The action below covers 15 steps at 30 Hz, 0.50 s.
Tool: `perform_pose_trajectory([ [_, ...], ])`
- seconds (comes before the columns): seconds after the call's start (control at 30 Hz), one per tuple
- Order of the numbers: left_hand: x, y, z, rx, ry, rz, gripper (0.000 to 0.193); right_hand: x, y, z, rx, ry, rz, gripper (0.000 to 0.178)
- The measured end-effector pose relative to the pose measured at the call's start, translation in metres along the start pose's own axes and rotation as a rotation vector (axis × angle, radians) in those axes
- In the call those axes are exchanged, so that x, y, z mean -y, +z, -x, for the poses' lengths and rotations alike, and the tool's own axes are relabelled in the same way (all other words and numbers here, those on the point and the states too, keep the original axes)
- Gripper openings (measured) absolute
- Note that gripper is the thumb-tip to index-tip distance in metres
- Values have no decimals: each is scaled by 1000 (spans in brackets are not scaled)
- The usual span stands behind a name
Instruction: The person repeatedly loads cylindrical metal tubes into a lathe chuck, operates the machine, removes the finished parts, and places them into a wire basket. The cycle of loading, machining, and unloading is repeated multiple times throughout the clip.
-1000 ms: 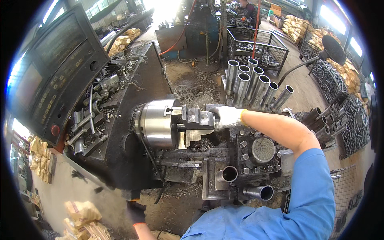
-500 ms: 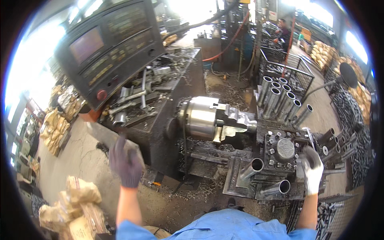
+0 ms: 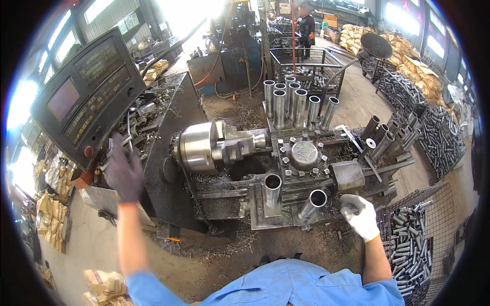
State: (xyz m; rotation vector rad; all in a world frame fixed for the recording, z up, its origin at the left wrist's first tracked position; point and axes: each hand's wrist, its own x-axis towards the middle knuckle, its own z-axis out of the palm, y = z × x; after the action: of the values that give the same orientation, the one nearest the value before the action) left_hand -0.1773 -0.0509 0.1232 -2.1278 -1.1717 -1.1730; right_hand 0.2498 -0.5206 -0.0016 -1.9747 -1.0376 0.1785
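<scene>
My left hand (image 3: pixel 125 173), in a dark glove and blurred by motion, is raised in front of the control panel (image 3: pixel 84 97). Its fingers look spread, with nothing seen in them. In a white glove stained grey, my right hand (image 3: pixel 361 217) is beside the near right edge of the lathe carriage, below a square metal block (image 3: pixel 348 176). Its fingers are loosely curled, and I see nothing in them. The chuck (image 3: pixel 200 147) grips a bright metal workpiece (image 3: pixel 240 145) at the centre. The tool turret (image 3: pixel 304 155) sits to the right of it.
Several steel tubes (image 3: pixel 293 104) stand behind the turret, and two more, one upright (image 3: pixel 272 191) and one leaning (image 3: pixel 312 205), stand at the front. A caliper (image 3: pixel 360 150) lies to the right. A wire basket (image 3: pixel 441 211) of tubes is at the lower right. Another person (image 3: pixel 306 28) stands far back.
The view has swung, so the lathe sits further left in it. My left hand has risen toward the panel's buttons. My right hand has come back from beside the turret, nearer my body.
</scene>
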Motion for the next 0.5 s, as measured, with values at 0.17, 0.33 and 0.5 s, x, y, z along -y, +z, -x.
perform_pose_trajectory([
  [0.17,-160,-28,233,589,-154,516,39,-39,15,-5,147,-10,-7,38],
  [0.33,-229,-94,390,1307,-797,515,49,-35,48,-40,322,-140,-94,69],
  [0.5,-236,-167,453,1295,-934,446,51,17,98,-42,410,-179,10,54],
])
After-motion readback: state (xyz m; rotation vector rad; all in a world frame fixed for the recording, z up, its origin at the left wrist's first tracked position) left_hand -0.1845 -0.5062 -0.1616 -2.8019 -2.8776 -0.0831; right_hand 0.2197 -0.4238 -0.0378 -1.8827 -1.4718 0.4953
